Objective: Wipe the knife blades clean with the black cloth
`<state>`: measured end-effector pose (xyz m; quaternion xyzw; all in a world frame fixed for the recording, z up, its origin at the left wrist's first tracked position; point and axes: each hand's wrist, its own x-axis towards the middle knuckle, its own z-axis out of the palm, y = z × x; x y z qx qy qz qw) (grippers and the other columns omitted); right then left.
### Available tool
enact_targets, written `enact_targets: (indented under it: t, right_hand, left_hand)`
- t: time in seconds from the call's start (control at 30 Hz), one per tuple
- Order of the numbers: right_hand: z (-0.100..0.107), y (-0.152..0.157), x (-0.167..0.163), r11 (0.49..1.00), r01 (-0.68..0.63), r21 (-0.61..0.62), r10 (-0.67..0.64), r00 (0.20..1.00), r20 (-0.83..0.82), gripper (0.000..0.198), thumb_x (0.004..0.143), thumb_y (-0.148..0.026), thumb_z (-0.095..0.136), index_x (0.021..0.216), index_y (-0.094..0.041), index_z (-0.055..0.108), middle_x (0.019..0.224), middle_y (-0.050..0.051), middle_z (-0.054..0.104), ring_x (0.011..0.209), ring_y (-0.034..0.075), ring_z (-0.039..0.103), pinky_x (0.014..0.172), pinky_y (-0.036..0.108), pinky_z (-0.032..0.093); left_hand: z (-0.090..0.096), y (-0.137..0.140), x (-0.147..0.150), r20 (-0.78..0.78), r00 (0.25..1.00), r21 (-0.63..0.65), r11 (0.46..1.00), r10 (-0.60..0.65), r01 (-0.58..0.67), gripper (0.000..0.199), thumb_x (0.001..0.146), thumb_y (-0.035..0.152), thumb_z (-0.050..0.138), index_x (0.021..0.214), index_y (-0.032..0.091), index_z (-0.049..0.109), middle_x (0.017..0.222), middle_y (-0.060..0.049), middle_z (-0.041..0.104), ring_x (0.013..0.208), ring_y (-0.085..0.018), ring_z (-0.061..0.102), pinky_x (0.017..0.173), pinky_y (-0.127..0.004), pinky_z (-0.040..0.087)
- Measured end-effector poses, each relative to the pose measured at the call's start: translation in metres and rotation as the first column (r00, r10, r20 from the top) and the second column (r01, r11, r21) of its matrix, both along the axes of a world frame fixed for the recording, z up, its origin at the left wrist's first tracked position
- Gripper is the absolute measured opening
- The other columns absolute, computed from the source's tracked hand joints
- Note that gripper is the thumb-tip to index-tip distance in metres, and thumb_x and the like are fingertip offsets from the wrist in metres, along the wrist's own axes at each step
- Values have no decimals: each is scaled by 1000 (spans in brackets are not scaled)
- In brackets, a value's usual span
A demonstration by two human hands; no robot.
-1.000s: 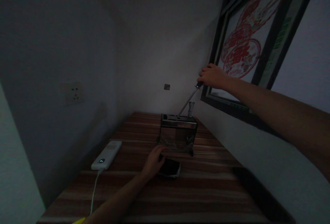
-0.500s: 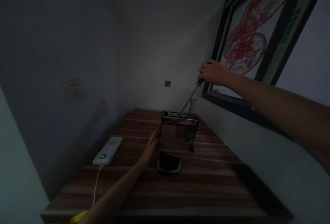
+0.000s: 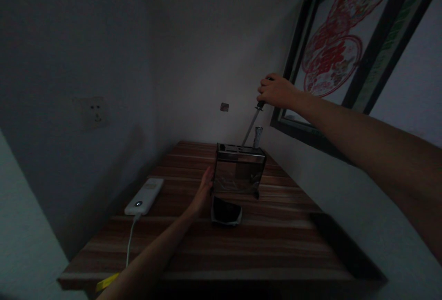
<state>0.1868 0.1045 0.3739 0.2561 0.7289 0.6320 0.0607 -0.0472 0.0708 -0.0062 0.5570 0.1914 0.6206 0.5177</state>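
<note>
Grip, R hand [image 3: 275, 92]: clenched on dark handle of 1 steel rod [image 3: 251, 125], rod slanting down into top of 1 metal holder [image 3: 239, 171] below it. Grip, L hand [image 3: 202, 193]: flat and unclenched against holder's left side, grasping nothing. 1 more metal handle [image 3: 257, 135] stands in holder, just beside rod. 1 dark tray [image 3: 226, 211] lies on worktop [image 3: 276, 245] just R of L hand. 1 white power bank [image 3: 143, 196] w/ 1 cable [image 3: 130, 242], well L. 1 framed picture [image 3: 338, 42] behind R hand.

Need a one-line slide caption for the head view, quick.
Right hand grips a rod's handle, its shaft angled into a metal holder braced by the left hand.
</note>
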Motion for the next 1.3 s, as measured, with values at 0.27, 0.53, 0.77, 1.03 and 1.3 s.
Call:
enact_targets:
  t: [0.27, 0.53, 0.77, 1.03, 1.3]
  right_hand:
    - [-3, 5, -18, 1000, -17, 18, 17, 1000, -11, 33, 88, -16, 33, 79, -18, 65, 86, 4, 64, 96, 18, 44, 89, 41, 22]
    - [-3, 33, -13, 998, -67, -18, 65, 996, -66, 31, 90, -27, 33, 97, -20, 62, 100, 3, 62, 106, 20, 40, 89, 47, 21]
    - [-2, 36, -4, 998, -61, -34, 58, 996, -72, 31, 91, -27, 32, 96, -20, 62, 99, 2, 62, 106, 20, 41, 89, 46, 21]
    - [-9, 36, -7, 996, -74, -50, 72, 996, -57, 29, 89, -27, 35, 95, -22, 62, 96, 1, 63, 104, 19, 41, 90, 45, 21]
    - [-53, 22, -25, 995, -94, -43, 96, 994, 44, 23, 83, -15, 44, 78, -23, 65, 84, -1, 63, 92, 16, 44, 90, 40, 21]
  left_hand:
    - [0, 0, 3, -8, 1000, 47, 999, 18, -17, 63, 81, 40, 46, 137, 26, 20, 146, -4, 19, 133, -19, 18, 109, -36, 19]
    - [3, -5, 2, -52, 997, 74, 996, 49, -45, 62, 82, 41, 45, 137, 27, 20, 145, -4, 22, 133, -20, 18, 109, -37, 18]
    - [3, -4, 1, -54, 997, 84, 995, 49, -45, 64, 82, 41, 47, 137, 25, 20, 145, -5, 22, 133, -21, 19, 110, -39, 17]
    - [1, -3, 1, -82, 994, 79, 995, 73, -67, 65, 80, 45, 48, 136, 25, 22, 144, -6, 23, 133, -21, 20, 110, -37, 16]
    - [3, -6, 0, -101, 993, 88, 994, 67, -58, 63, 81, 44, 47, 136, 27, 23, 144, -4, 24, 133, -21, 19, 110, -38, 17]
